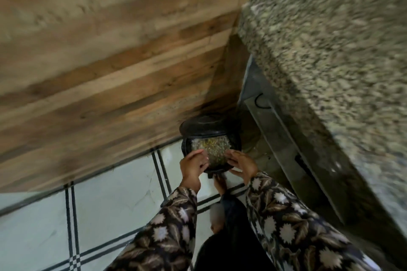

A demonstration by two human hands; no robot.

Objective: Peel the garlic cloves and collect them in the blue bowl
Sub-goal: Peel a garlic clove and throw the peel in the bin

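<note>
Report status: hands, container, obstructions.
Left hand grips black container rim, right hand at rim. Pale scraps inside. Blue bowl, garlic not in view. Lid up.

Wood-panelled wall (110, 61) meets white tiled floor (114, 202) beside a speckled granite counter (330, 50).

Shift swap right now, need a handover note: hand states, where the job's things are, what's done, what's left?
Left hand: fingers curled at the near rim of the round black container on the floor; grip unclear in blur.
Right hand: fingers fairly straight against that rim.
Container: lid tipped back, pale yellowish scraps inside, in the corner between wood-panel cabinet and speckled granite counter.
Blue bowl, garlic cloves: not in view.
Done/left: cannot tell here.
</note>
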